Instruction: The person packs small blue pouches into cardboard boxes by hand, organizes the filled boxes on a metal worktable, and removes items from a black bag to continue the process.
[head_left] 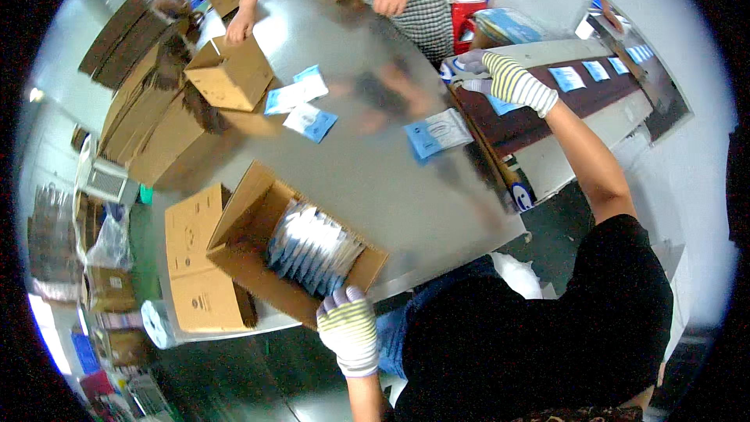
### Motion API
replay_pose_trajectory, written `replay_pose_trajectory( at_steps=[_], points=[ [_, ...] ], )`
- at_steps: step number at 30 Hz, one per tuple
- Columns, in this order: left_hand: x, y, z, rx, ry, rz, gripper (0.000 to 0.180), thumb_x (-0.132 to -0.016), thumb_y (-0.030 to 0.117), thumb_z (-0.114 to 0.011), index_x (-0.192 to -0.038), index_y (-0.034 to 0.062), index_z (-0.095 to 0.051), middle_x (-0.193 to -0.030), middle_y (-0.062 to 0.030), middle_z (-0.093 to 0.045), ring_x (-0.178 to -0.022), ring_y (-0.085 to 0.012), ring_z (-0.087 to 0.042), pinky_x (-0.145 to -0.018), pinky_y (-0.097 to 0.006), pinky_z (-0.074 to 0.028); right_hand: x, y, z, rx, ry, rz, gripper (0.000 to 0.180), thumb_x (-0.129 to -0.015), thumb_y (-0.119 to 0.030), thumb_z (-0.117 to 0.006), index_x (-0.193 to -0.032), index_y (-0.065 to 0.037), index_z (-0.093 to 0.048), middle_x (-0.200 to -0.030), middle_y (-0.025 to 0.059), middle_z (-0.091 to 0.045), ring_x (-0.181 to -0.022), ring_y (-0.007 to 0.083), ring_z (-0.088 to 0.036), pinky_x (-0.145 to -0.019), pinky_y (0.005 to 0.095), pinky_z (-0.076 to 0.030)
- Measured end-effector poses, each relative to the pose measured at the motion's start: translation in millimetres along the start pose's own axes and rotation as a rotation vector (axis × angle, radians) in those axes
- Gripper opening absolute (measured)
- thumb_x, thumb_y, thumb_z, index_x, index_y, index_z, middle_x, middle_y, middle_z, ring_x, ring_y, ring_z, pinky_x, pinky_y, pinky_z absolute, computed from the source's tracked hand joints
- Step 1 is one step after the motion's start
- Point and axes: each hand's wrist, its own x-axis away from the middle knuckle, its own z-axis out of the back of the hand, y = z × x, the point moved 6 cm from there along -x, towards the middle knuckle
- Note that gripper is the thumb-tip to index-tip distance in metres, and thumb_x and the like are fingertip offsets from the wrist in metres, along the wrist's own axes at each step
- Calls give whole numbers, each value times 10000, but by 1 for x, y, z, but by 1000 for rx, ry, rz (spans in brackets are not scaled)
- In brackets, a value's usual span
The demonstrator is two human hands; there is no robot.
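From the head camera, much is cut off or blurred. The person's face and upper body are out of view; only a black sleeve and both forearms show. The left hand (pixel 348 330), in a striped knit glove, rests at the near lower corner of the open cardboard carton (pixel 258 266); its fingertips curl over the carton's edge, but how far they close on it cannot be told, since the back of the glove hides them. The right hand (pixel 506 78), gloved the same way, reaches out to the head of the conveyor belt (pixel 539 113). Its fingers are bent together over a blue and white sachet (pixel 457 66), though motion blur hides whether they truly grip it.

The carton lies tipped on its side on the shiny steel table (pixel 406 187), its mouth facing up and right, flaps spread. Inside stands a tight row of flat blue and white packets (pixel 312 250), on edge and leaning; their print is too small to make out. More single sachets ride the dark belt further along, and a few lie loose on the table, one (pixel 437 133) just beside the belt.

Across the table another person, seen only from the chest down, lays a hand (pixel 241 25) on a smaller closed box (pixel 230 74). Flattened cartons (pixel 148 109) are stacked at the left.
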Motion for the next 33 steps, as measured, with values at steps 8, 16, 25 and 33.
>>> replay_pose_trajectory(
  at_steps=[8,16,25,33],
  points=[
    [3,3,-4,16,-47,18,224,-739,291,-665,-787,123,-526,-736,-49,-552,-695,-236,-581,-625,-390,-467,6,67,8,269,-89,-181,478,-806,-312,-712,-1143,6,-593,-1054,216,-649,-966,342,-628,-856,429,-501],
    [6,3,-10,20,-40,17,239,-738,286,-684,-761,119,-514,-700,-58,-536,-665,-244,-564,-635,-391,-460,-38,48,-62,588,-469,-15,495,-804,-328,-680,-1168,-7,-580,-1094,210,-637,-1049,374,-591,-899,440,-463],
    [13,-1,-14,28,-109,40,263,-778,323,-639,-906,105,-567,-755,-68,-561,-710,-253,-582,-642,-404,-462,-59,45,-44,670,-613,-190,573,-773,-421,-705,-1228,-92,-592,-1182,130,-638,-1070,316,-611,-902,430,-483],
    [14,-3,0,45,64,10,217,-678,280,-637,-784,141,-508,-700,-26,-513,-641,-213,-542,-589,-371,-426,-81,110,-129,687,-894,32,583,-761,-358,-667,-1260,-75,-564,-1149,145,-649,-1016,308,-631,-867,435,-497]
  ],
)
